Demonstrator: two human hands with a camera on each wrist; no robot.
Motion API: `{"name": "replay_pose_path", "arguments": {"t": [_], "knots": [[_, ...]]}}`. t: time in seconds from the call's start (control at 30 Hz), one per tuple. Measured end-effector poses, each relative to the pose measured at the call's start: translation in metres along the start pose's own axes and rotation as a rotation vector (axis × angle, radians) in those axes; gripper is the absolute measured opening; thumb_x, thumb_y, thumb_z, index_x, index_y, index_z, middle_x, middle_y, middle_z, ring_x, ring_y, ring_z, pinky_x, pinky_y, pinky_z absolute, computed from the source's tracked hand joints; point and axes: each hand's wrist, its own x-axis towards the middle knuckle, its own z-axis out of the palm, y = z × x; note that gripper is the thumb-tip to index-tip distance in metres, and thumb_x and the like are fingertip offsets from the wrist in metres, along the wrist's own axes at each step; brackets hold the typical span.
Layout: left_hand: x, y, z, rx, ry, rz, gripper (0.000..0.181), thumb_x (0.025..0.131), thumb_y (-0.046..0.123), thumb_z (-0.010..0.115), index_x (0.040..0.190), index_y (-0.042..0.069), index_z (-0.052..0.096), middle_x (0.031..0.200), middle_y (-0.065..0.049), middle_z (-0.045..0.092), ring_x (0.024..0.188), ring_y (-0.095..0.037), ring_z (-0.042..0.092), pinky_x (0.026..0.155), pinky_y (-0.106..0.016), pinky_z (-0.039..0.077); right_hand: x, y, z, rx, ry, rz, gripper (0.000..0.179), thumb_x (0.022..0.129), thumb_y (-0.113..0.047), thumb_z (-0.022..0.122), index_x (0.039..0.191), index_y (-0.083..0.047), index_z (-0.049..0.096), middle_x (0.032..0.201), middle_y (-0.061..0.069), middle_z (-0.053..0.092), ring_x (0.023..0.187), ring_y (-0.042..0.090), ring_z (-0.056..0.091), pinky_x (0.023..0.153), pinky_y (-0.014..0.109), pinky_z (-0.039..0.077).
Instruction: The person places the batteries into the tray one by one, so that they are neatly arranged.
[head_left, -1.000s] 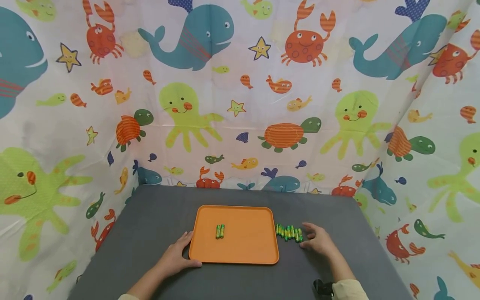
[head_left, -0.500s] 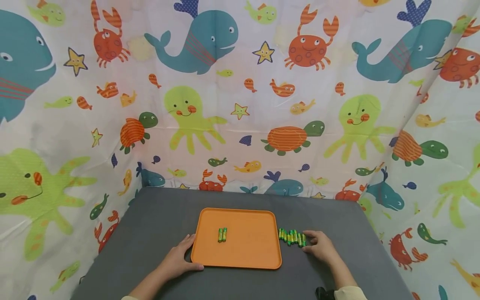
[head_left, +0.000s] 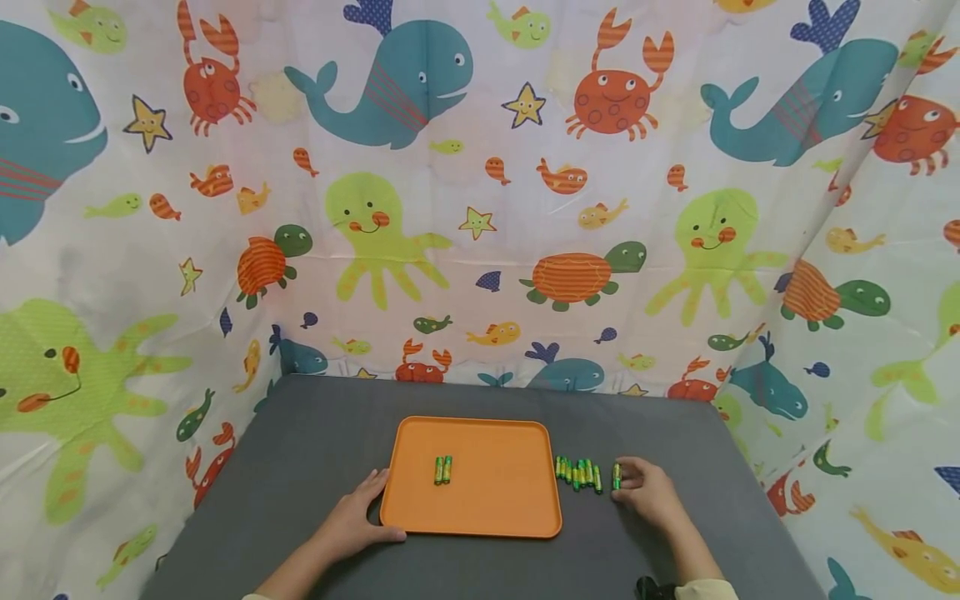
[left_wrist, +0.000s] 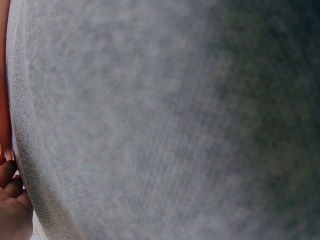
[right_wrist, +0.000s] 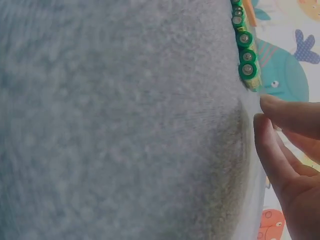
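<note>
In the head view, two green-and-yellow batteries (head_left: 442,470) lie side by side on the orange tray (head_left: 502,475). My left hand (head_left: 352,518) rests against the tray's left side, fingers along the rim and thumb at the front left corner. Only the curled fingertips of that hand (left_wrist: 12,200) show in the left wrist view, by the orange rim. Right of the tray, my right hand (head_left: 651,492) pinches one upright-looking battery (head_left: 617,476) between thumb and fingers. The right wrist view shows thumb and index finger close together (right_wrist: 287,145), the held battery hidden there.
Several more batteries (head_left: 579,473) form an uneven row on the grey table (head_left: 480,567), close beside the tray's right edge. A curtain (head_left: 450,275) printed with sea animals stands behind and at both sides. A black object (head_left: 655,588) is at the right wrist.
My right hand has taken hold of the battery at the row's right end and drawn it a little to the right, away from the others. My left hand stays at the tray.
</note>
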Motion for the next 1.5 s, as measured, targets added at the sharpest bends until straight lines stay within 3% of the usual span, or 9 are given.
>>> {"name": "replay_pose_path", "arguments": {"t": [0.33, 0.53, 1.5], "knots": [[0.001, 0.004, -0.001, -0.003, -0.006, -0.051, 0.119, 0.066, 0.064, 0.086, 0.160, 0.015, 0.033, 0.163, -0.016, 0.033, 0.149, -0.044, 0.031, 0.106, -0.074, 0.029, -0.005, -0.026, -0.008, -0.014, 0.019, 0.012, 0.056, 0.082, -0.001, 0.080, 0.134, 0.002, 0.060, 0.119, 0.022, 0.068, 0.097, 0.029, 0.070, 0.073, 0.040, 0.058], [-0.001, 0.007, -0.003, -0.009, 0.000, -0.039, 0.117, 0.067, 0.061, 0.087, 0.160, 0.013, 0.033, 0.163, -0.017, 0.033, 0.149, -0.043, 0.031, 0.106, -0.074, 0.030, -0.008, -0.045, -0.009, -0.003, 0.044, -0.006, 0.056, 0.082, -0.002, 0.081, 0.134, 0.001, 0.061, 0.121, 0.022, 0.068, 0.099, 0.029, 0.071, 0.072, 0.038, 0.059], [-0.002, 0.000, 0.004, 0.000, 0.018, -0.030, 0.118, 0.066, 0.064, 0.086, 0.160, 0.015, 0.033, 0.163, -0.014, 0.033, 0.150, -0.042, 0.030, 0.106, -0.072, 0.032, -0.006, -0.101, 0.020, 0.037, 0.007, -0.107, 0.052, 0.081, -0.005, 0.083, 0.130, -0.007, 0.066, 0.117, 0.012, 0.071, 0.096, 0.023, 0.071, 0.076, 0.039, 0.060]]}}
